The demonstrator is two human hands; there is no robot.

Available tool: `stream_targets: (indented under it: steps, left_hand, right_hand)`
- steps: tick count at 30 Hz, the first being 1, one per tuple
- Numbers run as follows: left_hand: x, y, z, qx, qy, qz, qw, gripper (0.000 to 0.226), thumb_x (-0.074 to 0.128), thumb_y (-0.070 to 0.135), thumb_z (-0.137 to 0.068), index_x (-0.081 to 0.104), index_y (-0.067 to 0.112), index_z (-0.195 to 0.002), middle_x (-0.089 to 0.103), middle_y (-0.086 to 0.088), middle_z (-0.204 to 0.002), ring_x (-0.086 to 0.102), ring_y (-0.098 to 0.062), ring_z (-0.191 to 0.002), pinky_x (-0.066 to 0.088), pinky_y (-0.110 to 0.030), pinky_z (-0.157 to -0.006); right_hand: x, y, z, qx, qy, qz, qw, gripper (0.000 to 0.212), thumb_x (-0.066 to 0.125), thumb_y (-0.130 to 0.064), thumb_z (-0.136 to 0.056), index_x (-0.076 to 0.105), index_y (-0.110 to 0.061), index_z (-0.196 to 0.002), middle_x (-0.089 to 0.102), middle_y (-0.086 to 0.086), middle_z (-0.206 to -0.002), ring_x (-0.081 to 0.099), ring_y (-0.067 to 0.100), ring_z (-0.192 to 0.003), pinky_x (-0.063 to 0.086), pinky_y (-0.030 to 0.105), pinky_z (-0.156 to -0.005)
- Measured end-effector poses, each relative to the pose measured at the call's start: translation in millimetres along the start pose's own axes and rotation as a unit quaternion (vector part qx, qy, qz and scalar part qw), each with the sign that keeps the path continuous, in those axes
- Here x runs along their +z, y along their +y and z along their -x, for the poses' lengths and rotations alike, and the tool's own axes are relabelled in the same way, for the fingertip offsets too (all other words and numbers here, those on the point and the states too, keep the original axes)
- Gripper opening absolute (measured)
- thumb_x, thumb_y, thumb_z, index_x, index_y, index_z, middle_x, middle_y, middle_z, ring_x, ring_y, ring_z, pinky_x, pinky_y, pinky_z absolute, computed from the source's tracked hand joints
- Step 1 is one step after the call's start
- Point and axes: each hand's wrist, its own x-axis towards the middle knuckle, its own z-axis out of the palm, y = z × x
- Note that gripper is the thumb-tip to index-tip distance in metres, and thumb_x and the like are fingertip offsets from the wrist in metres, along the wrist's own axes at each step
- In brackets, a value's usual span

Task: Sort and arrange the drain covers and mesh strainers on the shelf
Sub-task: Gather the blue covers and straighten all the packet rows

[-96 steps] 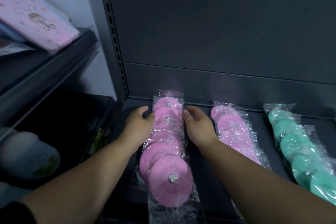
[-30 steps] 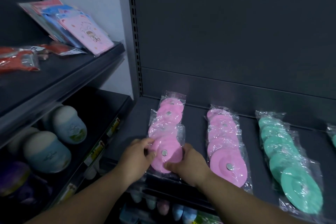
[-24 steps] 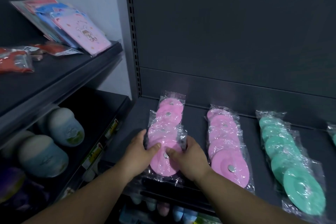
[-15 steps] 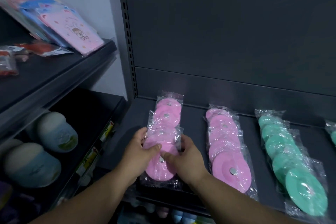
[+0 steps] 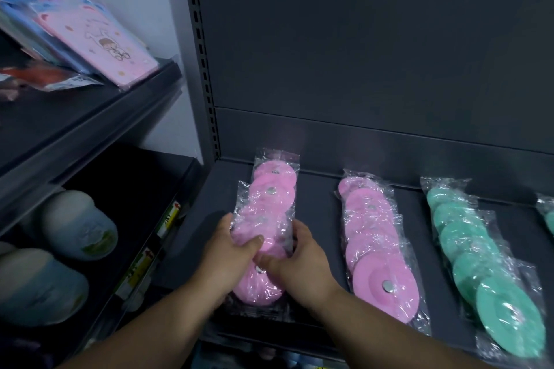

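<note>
A row of pink round drain covers (image 5: 271, 204) in clear plastic bags lies front to back on the dark shelf (image 5: 320, 213). My left hand (image 5: 227, 260) grips the row's left side with the thumb over a pink disc. My right hand (image 5: 299, 260) grips the right side, thumb on top near a metal stud. A second row of pink drain covers (image 5: 374, 246) lies to the right. Further right is a row of green drain covers (image 5: 482, 257).
Another green packet (image 5: 547, 216) shows at the right edge. A neighbouring rack on the left holds pink and blue flat packets (image 5: 90, 36) on its upper shelf and rounded white-and-blue items (image 5: 78, 228) below. The shelf's front lip (image 5: 269, 338) is just under my wrists.
Both hands slid from the back of the pink row to its front and closed on the front packets, pushing them together and slightly back. The camera pulled back and shifted.
</note>
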Motion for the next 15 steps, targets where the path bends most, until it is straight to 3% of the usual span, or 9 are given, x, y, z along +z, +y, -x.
stream_targets:
  steps: [2,5,8,11,15]
  left_hand:
    - [2,2,2,0.005,-0.016,0.034,0.999,0.078,0.073,0.023,-0.081,0.03,0.022,-0.146,0.055,0.005,-0.125,0.057,-0.013,-0.107,0.044,-0.028,-0.095]
    - [6,2,3,0.022,-0.007,0.065,0.998,0.074,0.073,0.017,-0.081,0.034,0.023,-0.144,0.055,0.004,-0.129,0.059,-0.01,-0.108,0.044,-0.026,-0.093]
    - [10,3,1,0.025,-0.005,0.065,0.998,0.073,0.074,0.016,-0.08,0.036,0.026,-0.142,0.057,0.004,-0.13,0.06,-0.01,-0.108,0.045,-0.028,-0.096]
    - [13,7,-2,0.018,-0.023,0.022,0.999,0.086,0.074,0.025,-0.079,0.023,0.027,-0.149,0.051,0.0,-0.138,0.055,-0.017,-0.118,0.043,-0.032,-0.104]
    - [10,12,1,0.028,-0.022,-0.001,0.999,0.094,0.07,0.022,-0.083,0.007,0.025,-0.152,0.036,0.0,-0.15,0.042,-0.014,-0.131,0.03,-0.021,-0.105]
  right_hand:
    - [-1,2,-1,0.005,-0.007,-0.037,0.999,0.062,0.085,-0.017,-0.067,0.051,-0.028,-0.117,0.069,-0.012,-0.091,0.066,-0.006,-0.076,0.053,0.014,-0.075]
    - [0,4,1,0.004,0.006,-0.056,0.998,0.081,0.087,-0.021,-0.065,0.041,-0.033,-0.131,0.067,-0.008,-0.113,0.066,0.002,-0.096,0.052,0.025,-0.093]
    - [-1,7,-3,-0.002,0.016,-0.065,0.998,0.085,0.086,-0.017,-0.065,0.039,-0.029,-0.136,0.065,-0.008,-0.119,0.064,0.0,-0.102,0.049,0.021,-0.096]
    - [-2,6,-9,-0.011,0.018,-0.027,0.999,0.091,0.086,-0.033,-0.059,0.039,-0.028,-0.137,0.06,-0.007,-0.126,0.062,0.001,-0.107,0.049,0.024,-0.098]
    - [8,5,-5,-0.042,0.036,0.021,0.998,0.113,0.08,-0.059,-0.052,0.024,-0.029,-0.145,0.043,-0.007,-0.144,0.048,0.009,-0.129,0.039,0.034,-0.109]
